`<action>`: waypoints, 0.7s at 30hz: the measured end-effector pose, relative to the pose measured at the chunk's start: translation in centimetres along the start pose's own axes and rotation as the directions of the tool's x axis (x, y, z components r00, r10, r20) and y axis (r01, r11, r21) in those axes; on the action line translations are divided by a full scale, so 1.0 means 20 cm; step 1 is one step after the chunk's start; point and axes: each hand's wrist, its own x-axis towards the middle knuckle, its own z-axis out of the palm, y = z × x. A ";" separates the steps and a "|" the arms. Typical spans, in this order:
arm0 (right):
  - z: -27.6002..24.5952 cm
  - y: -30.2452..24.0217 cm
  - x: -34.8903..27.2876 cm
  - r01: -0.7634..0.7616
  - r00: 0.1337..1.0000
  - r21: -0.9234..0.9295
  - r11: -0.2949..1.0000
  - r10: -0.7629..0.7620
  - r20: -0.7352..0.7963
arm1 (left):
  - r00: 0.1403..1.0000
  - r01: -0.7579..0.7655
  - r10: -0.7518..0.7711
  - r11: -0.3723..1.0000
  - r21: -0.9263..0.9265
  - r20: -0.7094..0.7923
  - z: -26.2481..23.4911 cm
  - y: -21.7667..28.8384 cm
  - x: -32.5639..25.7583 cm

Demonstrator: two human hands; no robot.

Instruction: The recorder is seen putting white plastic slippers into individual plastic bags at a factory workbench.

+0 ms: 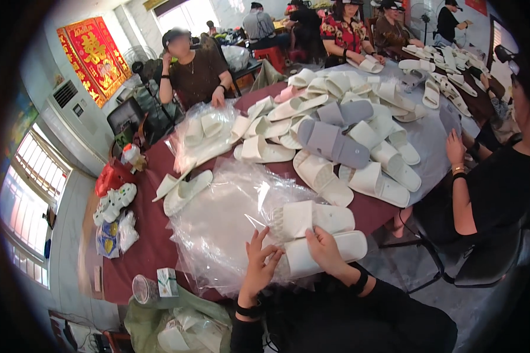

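Note:
A pair of white slippers (334, 219) lies side by side in front of me, the left ends against or under clear film. My right hand (327, 250) grips the nearer slipper (352, 244) by its strap, thumb on top. My left hand (258, 263) is at the left end of the pair, some fingers raised and others curled at the edge of a clear plastic bag (281, 272); the exact contact is hard to make out. Under and beyond it spreads a stack of flat clear bags (224, 203).
A large heap of white slippers (330, 179) with grey ones (334, 143) covers the table's middle. Bagged slippers (203, 132) and a loose pair (185, 191) lie to the left. A jar (144, 289) and small box (167, 282) stand near left. Other people sit around the table.

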 end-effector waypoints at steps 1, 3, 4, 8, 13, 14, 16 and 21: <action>-0.01 0.01 0.00 -0.079 0.993 0.033 0.996 0.076 0.085 | 0.999 -0.023 0.024 1.000 0.014 -0.035 0.01 -0.02 0.01; -0.01 -0.05 -0.02 -0.205 0.976 0.232 0.951 0.181 0.123 | 0.998 -0.014 0.018 0.998 0.065 -0.062 0.00 0.00 0.03; -0.01 -0.07 -0.03 -0.341 0.939 0.412 0.845 0.284 0.193 | 0.996 0.014 -0.004 0.993 0.113 -0.088 -0.01 0.01 0.04; -0.04 -0.03 -0.04 -0.406 0.914 0.582 0.704 0.303 0.271 | 0.998 0.008 -0.001 0.994 0.109 -0.068 0.02 0.04 0.02; -0.05 -0.02 -0.03 -0.315 0.949 0.659 0.683 0.230 0.216 | 0.997 -0.051 0.052 0.998 0.025 -0.054 0.06 0.07 0.01; -0.06 -0.05 -0.03 -0.382 0.918 0.658 0.649 0.184 0.352 | 0.996 -0.055 0.054 0.998 -0.006 -0.073 0.06 0.08 0.02; -0.06 -0.08 -0.06 -0.447 0.869 0.648 0.617 0.129 0.478 | 0.992 -0.068 0.071 0.997 0.027 -0.101 0.05 0.08 0.04; -0.03 -0.07 -0.11 -0.588 0.770 0.595 0.548 0.153 0.620 | 0.992 -0.098 0.107 0.989 0.113 -0.072 0.01 0.11 0.06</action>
